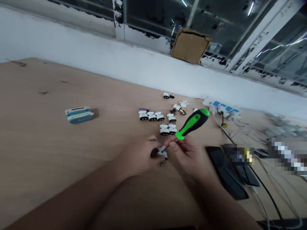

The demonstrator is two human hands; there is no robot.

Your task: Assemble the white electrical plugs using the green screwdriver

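My left hand is closed on a white and black electrical plug, whose pins point down toward the tabletop. The fingers of my right hand are closed around the thin shaft of a green and black screwdriver. Its handle leans up and to the right, and its tip meets the plug's white body. Just beyond my hands stand two similar plugs side by side. Farther back is a row of several plugs, with one single plug to their right.
Loose plug parts lie behind the plugs. At the right are a power strip with cables, a black phone-like slab and blurred items. A teal and white box sits at left. A cardboard piece leans at the window.
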